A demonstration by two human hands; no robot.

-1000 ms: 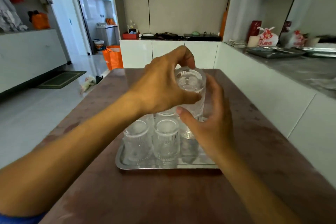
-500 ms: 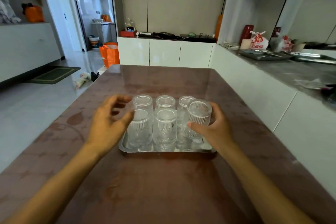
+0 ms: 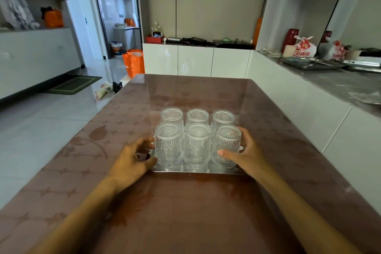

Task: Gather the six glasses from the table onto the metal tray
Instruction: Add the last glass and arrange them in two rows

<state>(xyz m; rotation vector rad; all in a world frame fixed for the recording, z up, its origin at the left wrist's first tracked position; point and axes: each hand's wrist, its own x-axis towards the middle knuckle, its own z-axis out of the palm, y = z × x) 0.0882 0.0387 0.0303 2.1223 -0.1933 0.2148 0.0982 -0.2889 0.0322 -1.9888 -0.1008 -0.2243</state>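
Note:
Several clear ribbed glasses stand upside down on the metal tray (image 3: 198,171), in two rows of three. My right hand (image 3: 249,156) wraps the front-right glass (image 3: 226,142), thumb on its near side and fingers behind it; the glass rests on the tray. My left hand (image 3: 132,163) is at the tray's left edge with fingers apart, its fingertips next to the front-left glass (image 3: 168,146). The front-middle glass (image 3: 196,146) stands between them. The back row (image 3: 197,115) stands free of both hands.
The tray sits mid-way along a glossy brown patterned table (image 3: 185,222). A grey counter (image 3: 340,86) with flat trays (image 3: 311,65) and bags runs along the right. White cabinets (image 3: 195,60) stand beyond the table's far end, an orange bag (image 3: 134,63) on the floor at left.
My right hand brought the raised glass down onto the tray's front right. My left hand let go of that glass and dropped to the tray's left edge.

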